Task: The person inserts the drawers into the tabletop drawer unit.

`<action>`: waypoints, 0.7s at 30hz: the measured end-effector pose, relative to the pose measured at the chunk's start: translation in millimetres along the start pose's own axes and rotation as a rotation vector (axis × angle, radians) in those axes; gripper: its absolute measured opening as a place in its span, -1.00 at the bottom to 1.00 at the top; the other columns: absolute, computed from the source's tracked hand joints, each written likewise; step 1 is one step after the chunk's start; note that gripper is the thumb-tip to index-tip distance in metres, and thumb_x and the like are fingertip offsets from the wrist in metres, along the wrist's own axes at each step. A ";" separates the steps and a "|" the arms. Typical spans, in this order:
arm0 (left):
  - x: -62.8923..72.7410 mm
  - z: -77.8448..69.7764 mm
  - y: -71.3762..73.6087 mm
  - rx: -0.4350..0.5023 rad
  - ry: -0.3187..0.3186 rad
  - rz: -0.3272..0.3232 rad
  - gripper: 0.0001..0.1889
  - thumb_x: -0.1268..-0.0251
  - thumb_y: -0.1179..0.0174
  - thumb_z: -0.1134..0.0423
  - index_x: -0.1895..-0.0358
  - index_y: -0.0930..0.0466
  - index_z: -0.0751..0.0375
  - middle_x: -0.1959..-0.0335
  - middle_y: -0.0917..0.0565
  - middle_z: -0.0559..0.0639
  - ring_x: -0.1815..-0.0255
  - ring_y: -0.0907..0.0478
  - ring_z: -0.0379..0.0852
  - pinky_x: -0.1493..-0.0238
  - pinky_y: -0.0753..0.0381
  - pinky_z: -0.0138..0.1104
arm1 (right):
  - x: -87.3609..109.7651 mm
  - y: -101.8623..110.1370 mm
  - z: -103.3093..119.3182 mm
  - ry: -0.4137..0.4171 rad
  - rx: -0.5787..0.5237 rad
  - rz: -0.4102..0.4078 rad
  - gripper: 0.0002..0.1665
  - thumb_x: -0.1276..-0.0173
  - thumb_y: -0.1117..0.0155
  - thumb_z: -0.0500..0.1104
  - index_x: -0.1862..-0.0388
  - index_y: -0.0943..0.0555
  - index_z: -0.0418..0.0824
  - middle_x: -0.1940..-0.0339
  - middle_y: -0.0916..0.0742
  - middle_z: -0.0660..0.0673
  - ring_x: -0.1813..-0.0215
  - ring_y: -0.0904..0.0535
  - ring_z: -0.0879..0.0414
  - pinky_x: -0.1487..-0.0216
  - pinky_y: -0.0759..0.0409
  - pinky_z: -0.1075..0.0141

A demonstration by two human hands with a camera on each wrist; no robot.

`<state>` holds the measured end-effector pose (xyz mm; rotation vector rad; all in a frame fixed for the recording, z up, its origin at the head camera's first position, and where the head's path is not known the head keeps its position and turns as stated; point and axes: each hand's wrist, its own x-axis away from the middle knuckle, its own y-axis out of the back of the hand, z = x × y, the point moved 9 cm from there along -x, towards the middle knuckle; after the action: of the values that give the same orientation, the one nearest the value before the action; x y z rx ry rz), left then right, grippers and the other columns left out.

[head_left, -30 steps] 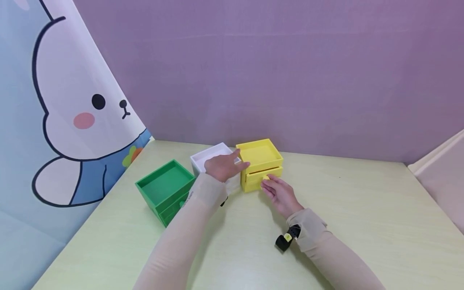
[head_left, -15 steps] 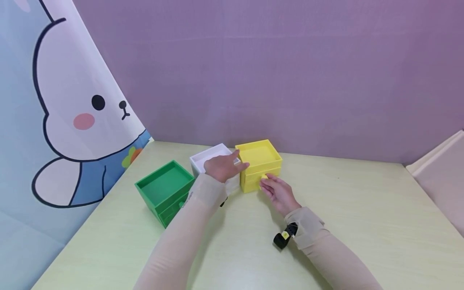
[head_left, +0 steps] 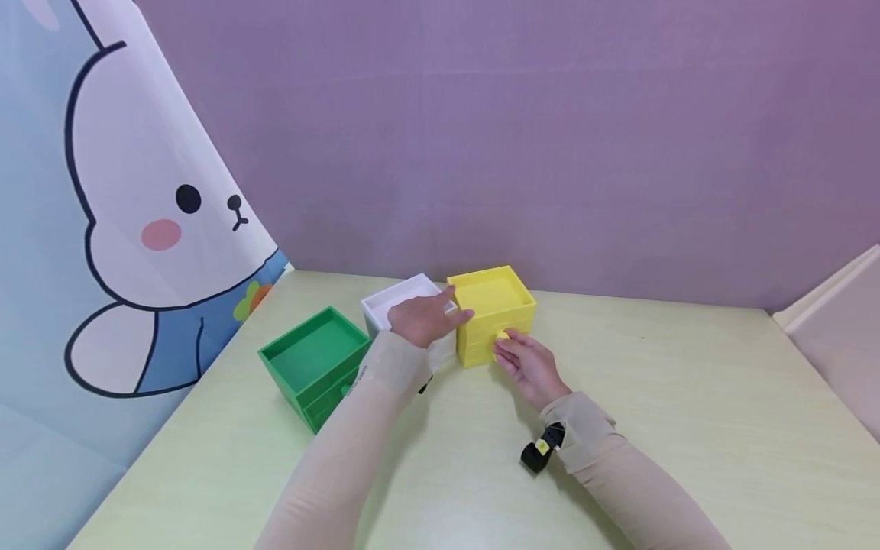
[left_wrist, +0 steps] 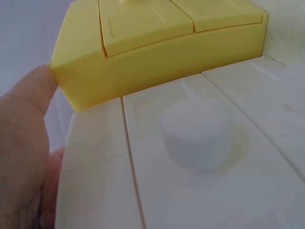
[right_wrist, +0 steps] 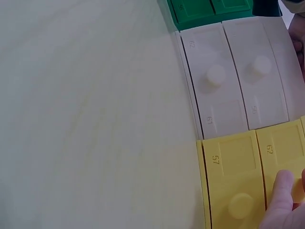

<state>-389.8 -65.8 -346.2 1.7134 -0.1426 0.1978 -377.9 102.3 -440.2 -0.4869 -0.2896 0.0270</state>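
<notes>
A yellow two-drawer box (head_left: pixel 491 294) stands at the back, both its drawers flush. My right hand (head_left: pixel 532 370) pinches the knob of its upper drawer; in the right wrist view the fingers (right_wrist: pixel 281 191) are at that knob (right_wrist: pixel 298 190). Left of it, touching its side, is a white drawer box (head_left: pixel 399 294). My left hand (head_left: pixel 421 317) lies over the white box, two fingers spread towards the yellow box's left edge. In the left wrist view, one outstretched digit (left_wrist: pixel 38 86) touches the yellow corner; the other fingers are mostly hidden behind the white box (left_wrist: pixel 95 167).
A green drawer box (head_left: pixel 312 347) stands at the front left of the white one, partly covered by the left forearm. Behind the pale table (head_left: pixel 687 397) hangs a purple cloth (head_left: pixel 516 137). A rabbit-print cloth (head_left: pixel 131 229) is at the left.
The yellow box's upper drawer, slightly out a second ago, has slid in flush, with my right hand on its knob throughout. My left hand has stayed in place.
</notes>
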 end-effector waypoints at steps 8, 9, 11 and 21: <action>5.2 -1.1 12.6 -0.016 -0.052 -0.199 -0.26 -0.29 0.14 -0.40 -0.51 -0.06 -0.28 0.09 -0.67 0.10 0.10 -0.59 0.10 -0.08 -0.41 0.07 | 9.5 4.7 18.0 0.084 0.235 0.019 -0.52 -0.43 -0.09 -0.36 -0.28 -0.33 -0.49 0.15 -0.70 -0.13 0.17 -0.65 0.22 0.01 -0.55 0.35; 11.2 -1.0 19.7 -0.018 -0.074 -0.274 -0.25 -0.28 0.10 -0.40 -0.51 -0.06 -0.27 0.07 -0.65 0.14 0.13 -0.59 0.13 -0.04 -0.43 0.08 | 12.1 7.6 23.8 0.105 0.289 0.025 -0.49 -0.44 -0.08 -0.34 -0.31 -0.31 -0.51 0.08 -0.69 -0.19 0.16 -0.65 0.22 0.01 -0.55 0.34; 29.6 1.3 37.2 -0.006 -0.121 -0.423 -0.21 -0.26 0.01 -0.37 -0.52 -0.04 -0.25 0.06 -0.60 0.21 0.20 -0.58 0.17 0.05 -0.47 0.06 | 18.7 14.8 39.4 0.148 0.403 0.035 -0.46 -0.45 -0.09 -0.30 -0.33 -0.30 -0.51 -0.06 -0.64 -0.32 0.13 -0.64 0.22 0.01 -0.56 0.34; 148.9 94.9 107.8 0.171 -0.274 -0.742 -0.21 -0.21 -0.26 -0.04 -0.46 -0.19 0.15 -0.35 -0.22 0.49 -0.26 -0.24 0.47 -0.08 -0.28 0.28 | 76.3 72.5 153.4 0.443 1.087 -0.034 -0.29 -0.52 0.07 0.12 -0.45 -0.22 -0.31 -0.31 -0.44 -0.39 -0.03 -0.60 0.04 -0.03 -0.52 0.18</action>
<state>-262.0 -173.2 -224.0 1.8439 0.3194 -0.5890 -344.7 243.8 -324.0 0.5931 0.1718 0.0385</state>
